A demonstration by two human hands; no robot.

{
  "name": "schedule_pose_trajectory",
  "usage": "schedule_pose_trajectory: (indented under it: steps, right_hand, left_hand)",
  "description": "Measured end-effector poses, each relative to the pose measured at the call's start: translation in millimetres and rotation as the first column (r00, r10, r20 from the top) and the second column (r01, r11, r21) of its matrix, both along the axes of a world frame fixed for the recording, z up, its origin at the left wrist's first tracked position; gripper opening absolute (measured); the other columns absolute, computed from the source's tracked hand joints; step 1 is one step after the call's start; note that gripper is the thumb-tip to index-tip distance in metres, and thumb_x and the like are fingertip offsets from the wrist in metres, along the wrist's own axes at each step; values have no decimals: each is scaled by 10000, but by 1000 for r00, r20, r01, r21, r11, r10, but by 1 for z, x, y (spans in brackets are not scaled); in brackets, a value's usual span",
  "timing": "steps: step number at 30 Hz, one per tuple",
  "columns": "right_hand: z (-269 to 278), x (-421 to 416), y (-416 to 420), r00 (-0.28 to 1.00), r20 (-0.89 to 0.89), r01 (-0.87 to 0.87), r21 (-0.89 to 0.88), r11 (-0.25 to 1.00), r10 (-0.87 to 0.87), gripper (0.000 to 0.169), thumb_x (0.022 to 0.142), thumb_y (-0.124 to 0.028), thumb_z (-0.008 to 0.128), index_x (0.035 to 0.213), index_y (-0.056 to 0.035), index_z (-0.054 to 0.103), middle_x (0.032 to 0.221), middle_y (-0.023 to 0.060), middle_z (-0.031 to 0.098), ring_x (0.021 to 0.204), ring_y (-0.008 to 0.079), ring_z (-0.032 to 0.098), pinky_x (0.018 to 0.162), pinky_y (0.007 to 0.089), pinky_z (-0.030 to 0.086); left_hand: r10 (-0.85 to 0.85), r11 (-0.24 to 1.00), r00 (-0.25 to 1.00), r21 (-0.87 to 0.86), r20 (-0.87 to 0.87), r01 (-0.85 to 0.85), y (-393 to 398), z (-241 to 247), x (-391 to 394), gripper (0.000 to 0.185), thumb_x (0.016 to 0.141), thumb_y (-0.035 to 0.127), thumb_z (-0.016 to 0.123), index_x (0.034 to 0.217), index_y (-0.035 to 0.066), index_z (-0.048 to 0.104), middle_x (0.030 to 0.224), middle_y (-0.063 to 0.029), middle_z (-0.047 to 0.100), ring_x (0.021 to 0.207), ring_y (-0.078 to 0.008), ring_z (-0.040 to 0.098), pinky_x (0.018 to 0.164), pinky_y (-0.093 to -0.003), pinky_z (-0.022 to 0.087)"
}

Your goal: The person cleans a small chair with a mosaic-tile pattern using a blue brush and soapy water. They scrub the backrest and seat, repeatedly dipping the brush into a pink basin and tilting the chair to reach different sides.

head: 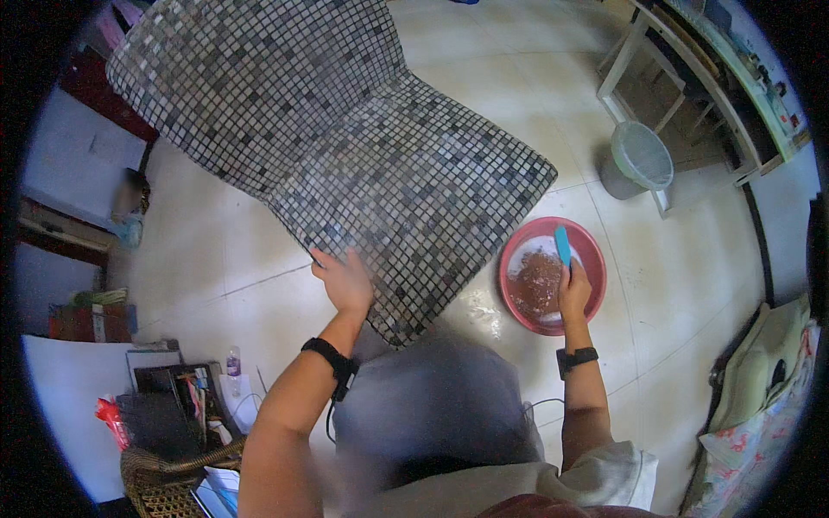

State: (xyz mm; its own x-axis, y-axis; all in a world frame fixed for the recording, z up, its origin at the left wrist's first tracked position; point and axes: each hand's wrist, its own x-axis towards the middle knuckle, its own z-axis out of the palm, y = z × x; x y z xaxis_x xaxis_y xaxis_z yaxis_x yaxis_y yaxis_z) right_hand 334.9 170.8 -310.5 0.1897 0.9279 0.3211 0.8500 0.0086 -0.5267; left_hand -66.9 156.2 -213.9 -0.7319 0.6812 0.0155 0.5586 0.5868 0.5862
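A chair [414, 168] with a grey, black and white mosaic-check cover stands before me, its backrest to the upper left. My left hand [346, 281] grips the near left edge of the seat, fingers spread over the cover. To the right of the seat's front corner, a red plastic basin [599, 285] sits on the floor. It holds brown liquid [537, 278] with white foam around its edge. Over the basin, my right hand [574, 291] is closed around a narrow teal tool [562, 245], brush-like in shape. Any bristles on it are hidden.
A grey-green waste bin [638, 162] stands right of the chair, beside a white-legged table [622, 58]. A wicker chair [149, 472] and a plastic bottle [233, 362] are at lower left. Far left is a person [129, 207]. Wet spots [486, 314] shine on the tiles.
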Motion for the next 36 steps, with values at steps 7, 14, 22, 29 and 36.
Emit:
schedule_pose_trajectory:
  steps: [7, 14, 22, 29, 36]
  right_hand:
    - [159, -115, 47, 797, 289, -505, -163, 848, 530, 186, 809, -208, 564, 847, -50, 472, 741, 180, 582, 689, 364, 580, 582, 449, 446]
    - [162, -237, 105, 464, 419, -654, -431, 621, 780, 226, 868, -261, 460, 891, -37, 460, 706, 175, 615, 683, 349, 610, 594, 454, 470]
    - [154, -303, 154, 512, 532, -503, -451, 737, 674, 219, 851, -222, 466, 938, -27, 517, 793, 155, 639, 724, 315, 633, 637, 416, 494]
    - [140, -350, 166, 713, 427, -266, -569, 778, 556, 271, 878, -141, 335, 1051, 18, 471, 954, 245, 603, 874, 355, 611, 774, 427, 483]
    - [145, -317, 194, 693, 524, -287, -430, 856, 496, 237, 899, -147, 305, 985, 6, 465, 878, 216, 623, 814, 371, 617, 703, 450, 495]
  left_hand:
    - [-6, 997, 1000, 76, -29, 8, -2, -2, -3, 726, 867, 319, 486, 1333, -82, 100, 1269, -362, 234, 891, -456, 535, 788, -441, 451]
    - [-42, 992, 996, 118, -84, 51, -3, -14, -4, 742, 878, 355, 465, 1344, -72, 75, 1281, -345, 211, 952, -456, 508, 810, -448, 453]
    - [-59, 990, 994, 121, -90, 70, -7, -11, -8, 771, 857, 340, 509, 1341, -91, 92, 1290, -365, 187, 1079, -495, 402, 912, -455, 374]
    - [-58, 985, 998, 162, 31, 52, -11, -5, -10, 756, 850, 327, 515, 1334, -100, 121, 1293, -364, 193, 1140, -497, 332, 950, -467, 332]
    - [-64, 985, 997, 166, 42, 56, -10, 0, -9, 758, 843, 323, 517, 1324, -118, 131, 1299, -357, 189, 1154, -480, 320, 967, -451, 317]
